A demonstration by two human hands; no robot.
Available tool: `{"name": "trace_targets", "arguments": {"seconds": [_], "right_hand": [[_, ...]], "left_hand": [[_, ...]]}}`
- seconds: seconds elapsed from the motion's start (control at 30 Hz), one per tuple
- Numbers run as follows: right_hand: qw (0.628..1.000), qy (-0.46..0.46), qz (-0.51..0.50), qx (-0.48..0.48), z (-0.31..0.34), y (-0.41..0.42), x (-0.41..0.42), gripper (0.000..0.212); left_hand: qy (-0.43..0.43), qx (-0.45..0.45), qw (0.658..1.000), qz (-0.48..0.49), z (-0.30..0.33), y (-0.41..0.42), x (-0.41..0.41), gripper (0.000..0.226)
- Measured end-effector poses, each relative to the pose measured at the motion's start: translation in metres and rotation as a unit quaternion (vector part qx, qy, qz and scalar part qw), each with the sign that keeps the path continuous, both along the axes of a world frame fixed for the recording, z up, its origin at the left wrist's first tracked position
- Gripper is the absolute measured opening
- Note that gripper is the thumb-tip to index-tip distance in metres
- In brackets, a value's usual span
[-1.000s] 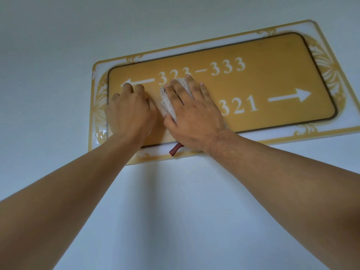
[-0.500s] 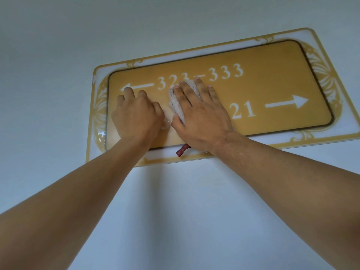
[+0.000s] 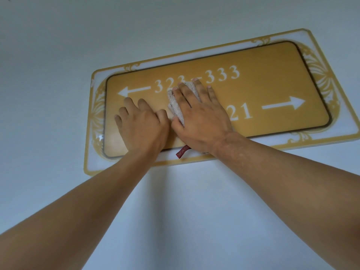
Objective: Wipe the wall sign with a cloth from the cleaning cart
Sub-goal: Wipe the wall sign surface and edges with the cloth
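Observation:
A gold wall sign (image 3: 272, 75) with white room numbers, two white arrows and a clear ornate border hangs on the pale wall. My right hand (image 3: 198, 117) lies flat on the sign's middle, pressing a folded pale grey cloth (image 3: 175, 106) against it. A small red tag (image 3: 182, 152) of the cloth sticks out below my palm. Beside it on the left, my left hand (image 3: 142, 123) rests flat on the sign's lower left part, fingers apart, holding nothing. The cloth and my hands hide some of the digits.
The plain pale wall (image 3: 58, 55) surrounds the sign on all sides. Both my forearms reach up from the bottom of the view. Nothing else is in view.
My right hand and the cloth have slid to the right along the sign. My left hand has slid down, off the left arrow. The view has shifted, so the sign sits lower.

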State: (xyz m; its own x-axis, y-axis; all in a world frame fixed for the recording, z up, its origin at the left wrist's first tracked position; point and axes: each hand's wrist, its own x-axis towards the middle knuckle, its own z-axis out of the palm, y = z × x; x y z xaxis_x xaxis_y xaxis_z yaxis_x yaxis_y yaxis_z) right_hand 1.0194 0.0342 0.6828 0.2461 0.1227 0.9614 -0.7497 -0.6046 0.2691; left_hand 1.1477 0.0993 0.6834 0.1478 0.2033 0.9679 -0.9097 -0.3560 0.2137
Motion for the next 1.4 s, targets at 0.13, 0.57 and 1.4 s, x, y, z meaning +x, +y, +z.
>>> {"name": "trace_targets", "arguments": {"seconds": [0.13,0.57,1.4], "right_hand": [[1.000,-0.012,0.000,-0.002,0.001,-0.004,-0.006,0.071],[1.000,-0.013,-0.011,0.003,-0.001,-0.018,-0.037,0.069],[1.000,0.003,-0.001,0.004,0.002,-0.030,-0.061,0.070]], "left_hand": [[-0.014,0.009,1.000,0.021,-0.009,-0.009,0.006,0.055],[-0.317,0.107,0.942,0.002,-0.016,-0.009,-0.004,0.048],[-0.230,0.021,0.973,-0.003,0.001,-0.021,-0.051,0.012]]}}
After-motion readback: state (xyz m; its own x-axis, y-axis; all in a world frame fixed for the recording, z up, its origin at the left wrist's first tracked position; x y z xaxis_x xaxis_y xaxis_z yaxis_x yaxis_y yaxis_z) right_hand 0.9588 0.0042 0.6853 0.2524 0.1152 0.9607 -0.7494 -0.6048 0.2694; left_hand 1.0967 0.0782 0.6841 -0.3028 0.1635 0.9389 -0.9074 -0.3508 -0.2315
